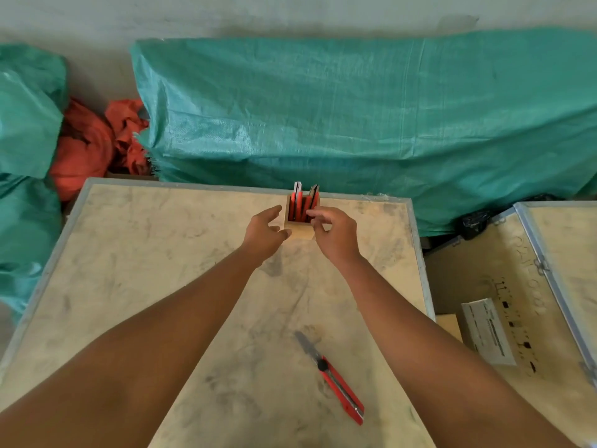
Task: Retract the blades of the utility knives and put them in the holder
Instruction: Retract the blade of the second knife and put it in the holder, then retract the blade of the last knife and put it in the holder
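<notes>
A small wooden holder [298,228] stands near the far edge of the plywood crate top [161,286]. Two red utility knives [303,202] stand upright inside it. My left hand [265,234] hovers just left of the holder, fingers apart, holding nothing. My right hand [336,232] is just right of it, fingertips at the holder's rim beside the knives, not gripping anything that I can see. A third red utility knife [339,386] lies flat on the crate near me, with its grey blade [307,344] extended and pointing away.
Green woven tarp bundles [355,118] lie behind the crate and at the left. Orange fabric [90,147] sits between them. A second crate [517,286] with a white label stands to the right, across a narrow gap.
</notes>
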Demonstrator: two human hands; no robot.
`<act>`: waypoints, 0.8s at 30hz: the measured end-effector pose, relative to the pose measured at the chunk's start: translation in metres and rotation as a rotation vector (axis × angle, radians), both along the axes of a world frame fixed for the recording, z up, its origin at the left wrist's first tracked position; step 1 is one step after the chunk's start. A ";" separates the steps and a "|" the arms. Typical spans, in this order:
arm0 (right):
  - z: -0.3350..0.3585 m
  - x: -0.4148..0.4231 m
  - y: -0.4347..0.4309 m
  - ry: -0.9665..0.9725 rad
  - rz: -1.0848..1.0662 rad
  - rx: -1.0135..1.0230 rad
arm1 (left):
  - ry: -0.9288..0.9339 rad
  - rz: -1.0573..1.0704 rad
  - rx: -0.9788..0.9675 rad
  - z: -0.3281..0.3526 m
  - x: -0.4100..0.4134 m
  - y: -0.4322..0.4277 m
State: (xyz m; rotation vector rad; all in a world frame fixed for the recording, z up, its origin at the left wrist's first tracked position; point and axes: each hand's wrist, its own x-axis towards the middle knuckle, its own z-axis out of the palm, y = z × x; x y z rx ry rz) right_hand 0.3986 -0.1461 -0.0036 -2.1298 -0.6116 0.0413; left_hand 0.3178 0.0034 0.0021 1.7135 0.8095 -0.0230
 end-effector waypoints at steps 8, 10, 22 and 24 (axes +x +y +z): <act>-0.033 -0.055 -0.087 0.438 0.266 -0.211 | 0.019 0.221 -0.077 0.000 -0.097 -0.073; -0.041 -0.067 -0.107 0.523 0.390 -0.322 | 0.059 0.275 -0.117 -0.010 -0.126 -0.106; -0.059 -0.119 -0.148 0.483 0.793 -0.662 | 0.228 0.284 -0.077 -0.062 -0.200 -0.270; -0.062 -0.123 -0.150 0.432 0.810 -0.662 | 0.228 0.249 0.030 -0.068 -0.199 -0.281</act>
